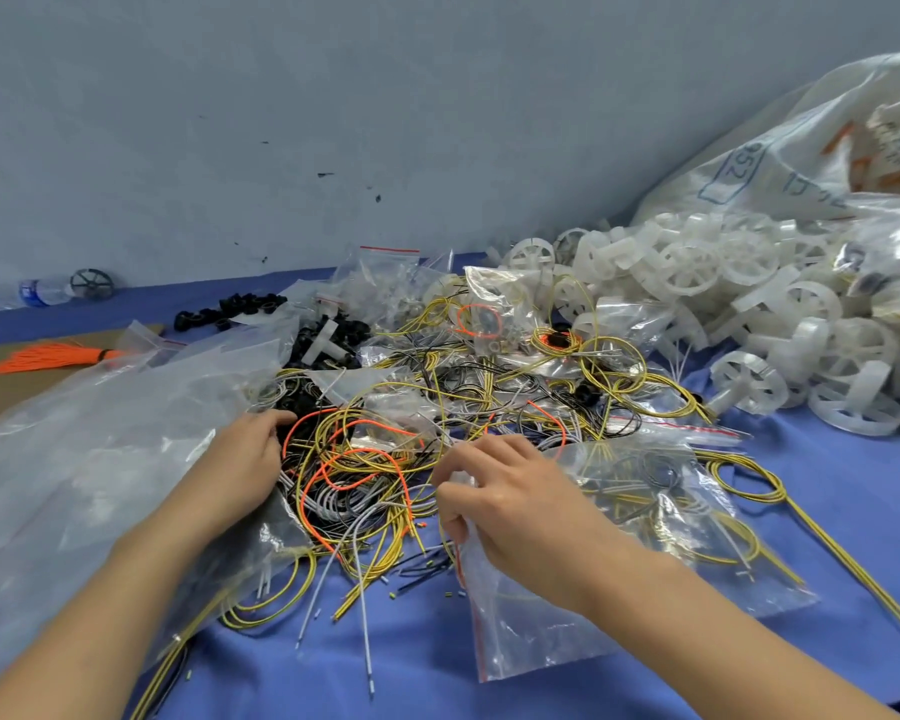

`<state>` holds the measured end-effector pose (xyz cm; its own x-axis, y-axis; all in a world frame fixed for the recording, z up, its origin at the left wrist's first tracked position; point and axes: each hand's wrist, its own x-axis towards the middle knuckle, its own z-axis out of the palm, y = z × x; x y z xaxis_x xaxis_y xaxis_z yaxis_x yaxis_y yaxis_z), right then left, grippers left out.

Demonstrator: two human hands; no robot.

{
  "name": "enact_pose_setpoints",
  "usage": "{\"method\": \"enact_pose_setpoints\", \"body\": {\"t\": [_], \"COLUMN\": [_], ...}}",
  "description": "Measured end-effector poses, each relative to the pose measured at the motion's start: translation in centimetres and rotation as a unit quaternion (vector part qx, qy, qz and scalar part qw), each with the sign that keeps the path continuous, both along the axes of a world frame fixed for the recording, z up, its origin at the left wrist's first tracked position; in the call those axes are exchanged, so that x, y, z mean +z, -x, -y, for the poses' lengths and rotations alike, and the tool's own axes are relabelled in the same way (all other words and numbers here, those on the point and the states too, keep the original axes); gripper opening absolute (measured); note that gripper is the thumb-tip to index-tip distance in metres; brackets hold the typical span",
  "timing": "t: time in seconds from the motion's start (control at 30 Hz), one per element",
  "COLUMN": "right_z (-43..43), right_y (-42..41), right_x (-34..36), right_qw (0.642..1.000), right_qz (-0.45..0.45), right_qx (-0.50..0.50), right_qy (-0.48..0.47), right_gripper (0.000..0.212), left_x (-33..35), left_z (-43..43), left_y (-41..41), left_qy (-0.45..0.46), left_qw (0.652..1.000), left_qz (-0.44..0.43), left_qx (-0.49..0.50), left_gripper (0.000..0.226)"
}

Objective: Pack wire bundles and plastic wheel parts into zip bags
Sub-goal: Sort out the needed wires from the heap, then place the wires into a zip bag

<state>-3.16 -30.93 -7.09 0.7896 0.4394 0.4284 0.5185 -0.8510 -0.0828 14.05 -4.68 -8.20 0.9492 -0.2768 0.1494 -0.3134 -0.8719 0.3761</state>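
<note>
A tangled heap of yellow, orange, grey and black wires (365, 459) covers the middle of the blue table. My left hand (245, 459) reaches into its left side, fingers curled among the wires near some black parts. My right hand (505, 506) pinches the mouth of a clear zip bag (536, 631) with a red seal strip, which lies in front of the heap. White plastic wheels (749, 304) are piled at the right.
A large clear plastic sheet (74, 459) lies at the left. More zip bags (385, 283) and black plastic parts (240, 306) sit behind the wires. A big printed sack (801, 148) leans at the far right. An orange wire bundle (48, 356) and a water bottle (37, 292) lie at the far left.
</note>
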Motion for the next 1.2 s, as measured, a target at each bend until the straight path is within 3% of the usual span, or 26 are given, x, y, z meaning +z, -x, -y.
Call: {"method": "enact_pose_setpoints", "body": {"t": [0.1,0.37,0.6,0.83,1.2], "right_z": [-0.1,0.2,0.4,0.8,1.8], "right_y": [0.0,-0.2,-0.1,0.1,-0.1], "right_x": [-0.3,-0.7,-0.4,0.4,0.6], "right_qw": [0.999,0.997,0.999,0.999,0.997], "right_qz": [-0.032,-0.058,-0.02,0.036,0.072], "right_qx": [0.002,0.008,0.001,-0.014,-0.026], "right_qy": [0.028,0.059,0.033,-0.01,-0.029], "right_gripper": [0.02,0.012,0.011,0.015,0.022], "left_x": [-0.1,0.1,-0.3,-0.4,0.3], "left_z": [0.5,1.5,0.5,0.1,-0.2], "left_y": [-0.8,-2.6,-2.6,-2.3,-1.0], "left_qy": [0.001,-0.043,-0.05,-0.091,0.077], "left_qw": [0.999,0.999,0.999,0.994,0.991], "left_qz": [0.031,0.006,0.013,0.036,0.086], "left_qx": [-0.014,-0.032,0.004,0.05,0.073], "left_gripper": [0.042,0.046,0.034,0.041,0.023]}}
